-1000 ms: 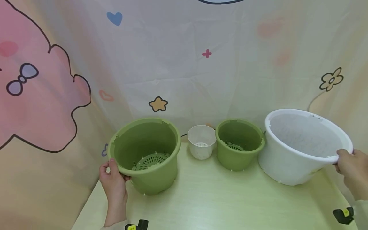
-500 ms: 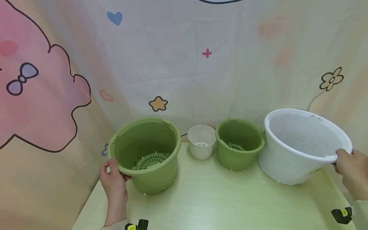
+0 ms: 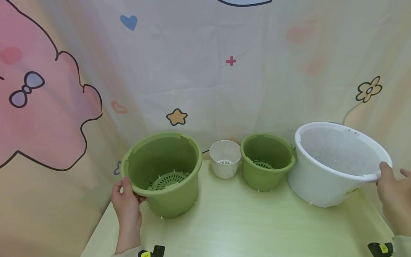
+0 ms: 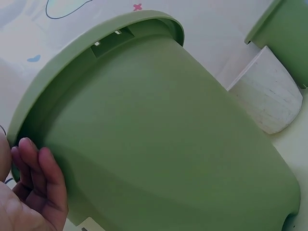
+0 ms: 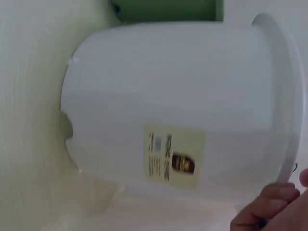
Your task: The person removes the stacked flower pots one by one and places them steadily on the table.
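Note:
At the left of the head view, my left hand point(image 3: 126, 205) pinches the rim of a large green flower pot point(image 3: 179, 200), thumb over the lip. The left wrist view shows its fingers point(image 4: 52, 175) bent beneath that rim. A large white flower pot point(image 3: 316, 187) stands at the right, a printed label point(image 5: 175, 156) on its side. My right hand point(image 3: 398, 200) is at its near right rim, loosened, with thumb and forefinger spread apart. Its fingertips point(image 5: 281, 191) lie right at the rim in the right wrist view.
Between the large pots stand a small white pot point(image 3: 225, 167) and a smaller green pot point(image 3: 264, 180), its rim close to the large white one. All are on a pale table point(image 3: 231, 225). A patterned curtain point(image 3: 205, 71) hangs right behind them.
My right hand has loosened its grip on the large white pot's rim, its thumb raised and fingers spreading. That pot has shifted very slightly left. My left hand keeps its hold.

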Available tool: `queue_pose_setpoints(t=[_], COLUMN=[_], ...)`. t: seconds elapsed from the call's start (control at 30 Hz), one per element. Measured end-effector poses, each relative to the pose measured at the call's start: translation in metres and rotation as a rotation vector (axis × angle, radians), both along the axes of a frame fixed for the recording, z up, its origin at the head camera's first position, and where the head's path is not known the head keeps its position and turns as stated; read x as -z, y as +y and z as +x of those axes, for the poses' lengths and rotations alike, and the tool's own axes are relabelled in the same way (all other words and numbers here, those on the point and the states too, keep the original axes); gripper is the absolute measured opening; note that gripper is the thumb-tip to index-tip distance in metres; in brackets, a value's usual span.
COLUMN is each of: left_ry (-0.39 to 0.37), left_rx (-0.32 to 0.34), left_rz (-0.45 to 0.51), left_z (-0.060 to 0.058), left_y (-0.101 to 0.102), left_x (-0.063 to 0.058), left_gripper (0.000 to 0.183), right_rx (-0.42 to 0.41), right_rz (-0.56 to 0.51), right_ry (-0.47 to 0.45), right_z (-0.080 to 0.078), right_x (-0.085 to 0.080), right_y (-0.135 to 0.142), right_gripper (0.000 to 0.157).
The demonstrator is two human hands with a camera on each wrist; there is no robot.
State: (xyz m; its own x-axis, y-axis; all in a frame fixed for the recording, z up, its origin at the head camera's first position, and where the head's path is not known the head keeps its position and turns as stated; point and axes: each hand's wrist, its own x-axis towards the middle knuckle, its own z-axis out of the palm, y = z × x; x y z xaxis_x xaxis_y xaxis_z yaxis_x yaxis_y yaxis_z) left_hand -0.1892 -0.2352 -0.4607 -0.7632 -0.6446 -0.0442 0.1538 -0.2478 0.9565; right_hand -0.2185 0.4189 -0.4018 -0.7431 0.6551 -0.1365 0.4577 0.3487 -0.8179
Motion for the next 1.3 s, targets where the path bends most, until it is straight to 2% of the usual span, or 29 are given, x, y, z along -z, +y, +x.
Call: queue_pose_setpoints(t=[0.07,0.17,0.23,0.33,0.53,0.67,0.77,1.03,1.3], left_ry=[-0.005,-0.007,-0.002,0.001,0.000,0.006,0.003,0.008,0.013], left_rx=[-0.001,-0.005,-0.002,0.005,0.011,0.018,0.013,-0.009,-0.024], left_rz=[0.001,0.004,0.009,0.006,0.006,0.009,-0.001,-0.027,-0.042], left_z=[0.000,0.000,-0.001,-0.001,-0.001,-0.001,-0.001,-0.001,-0.001], left_y=[0.000,-0.001,-0.001,0.000,0.000,0.000,-0.001,-0.001,-0.001], left_x=[0.000,0.001,0.001,0.001,0.001,0.002,0.002,0.004,0.006], left_gripper=[0.028,0.031,0.032,0.033,0.029,0.027,0.029,0.027,0.023], right_rx=[0.102,0.171,0.179,0.138,-0.090,-0.262,-0.365,-0.551,-0.661], right_rz=[-0.064,-0.174,-0.196,-0.185,-0.041,0.051,0.060,0.065,-0.015], right_ry=[0.032,0.101,0.136,0.201,0.326,0.410,0.452,0.429,0.398], right_z=[0.003,0.007,0.010,0.014,0.014,0.008,0.003,-0.002,-0.007], right_x=[-0.001,-0.001,-0.001,0.001,0.006,0.013,0.018,0.020,0.029], right_y=[-0.011,-0.027,-0.039,-0.058,-0.103,-0.135,-0.157,-0.205,-0.244], right_gripper=[0.084,0.079,0.075,0.064,0.034,0.028,0.027,0.035,0.035])
